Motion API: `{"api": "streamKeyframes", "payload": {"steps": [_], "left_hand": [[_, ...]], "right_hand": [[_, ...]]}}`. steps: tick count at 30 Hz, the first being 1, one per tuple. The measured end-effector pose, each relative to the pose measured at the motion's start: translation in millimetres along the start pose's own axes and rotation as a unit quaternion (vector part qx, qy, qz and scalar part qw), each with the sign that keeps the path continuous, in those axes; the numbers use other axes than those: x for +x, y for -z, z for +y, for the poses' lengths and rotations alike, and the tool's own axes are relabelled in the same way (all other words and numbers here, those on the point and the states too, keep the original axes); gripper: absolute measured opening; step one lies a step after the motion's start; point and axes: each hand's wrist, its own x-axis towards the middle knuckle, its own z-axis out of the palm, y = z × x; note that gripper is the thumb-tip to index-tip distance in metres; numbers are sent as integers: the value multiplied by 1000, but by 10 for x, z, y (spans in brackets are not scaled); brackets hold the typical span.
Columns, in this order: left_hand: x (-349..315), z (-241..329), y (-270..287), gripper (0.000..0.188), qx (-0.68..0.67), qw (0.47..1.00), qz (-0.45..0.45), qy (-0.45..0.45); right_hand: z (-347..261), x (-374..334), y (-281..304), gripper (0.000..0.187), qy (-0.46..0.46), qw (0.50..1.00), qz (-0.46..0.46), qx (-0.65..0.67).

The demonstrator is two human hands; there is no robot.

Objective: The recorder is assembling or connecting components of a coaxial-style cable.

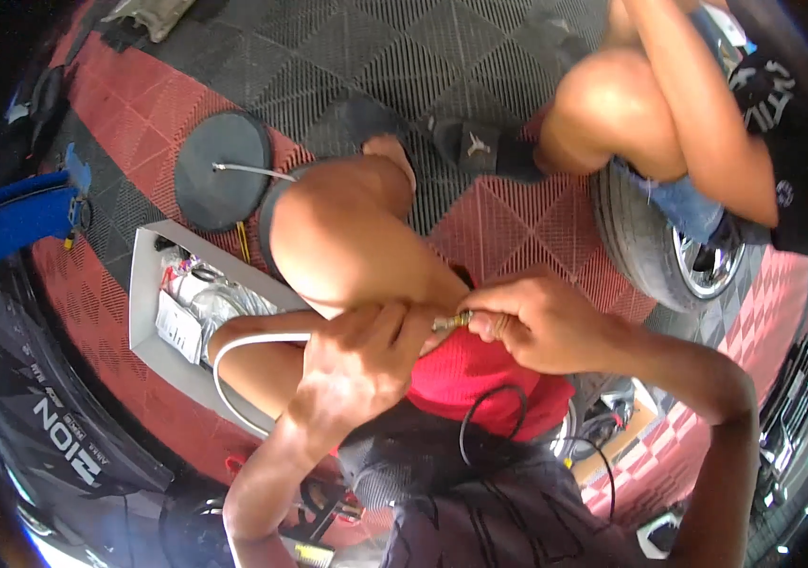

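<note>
Left hand (361, 355) is closed in a fist around the end of a white hose (233, 355), which loops out to nine o'clock and curves down toward seven. Right hand (532, 322) is closed narrowly, fingertips pinching a small brass fitting (451, 322) at the hose end; the fitting sits between the two hands, just right of picture centre, and both hands touch it. Directly below the hands lies a red cloth (479, 379) with a thin black cable (489, 417) looped over it. At nine o'clock from the left hand, an open white box (143, 303) holds bagged parts. At eleven o'clock, a dark round disc (222, 168) rests on the tiled floor (479, 227). At two o'clock, a second person's arm (707, 123) reaches over a car tyre (640, 246).
</note>
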Motion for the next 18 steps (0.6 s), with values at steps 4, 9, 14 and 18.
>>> {"api": "streamKeyframes", "payload": {"steps": [4,9,14,18], "left_hand": [[5,-14,-114,19,-77,997,9,10],[-18,-69,-154,11,-36,999,21,-9],[-28,-132,-184,13,-18,998,39,-36],[-69,-144,-200,14,-6,999,32,-36]], "right_hand": [[75,-17,-32,16,-43,997,-36,58],[45,119,60,23,-247,925,-157,244],[3,170,64,23,-287,897,-167,292],[8,129,-43,20,-288,920,-132,233]]}}
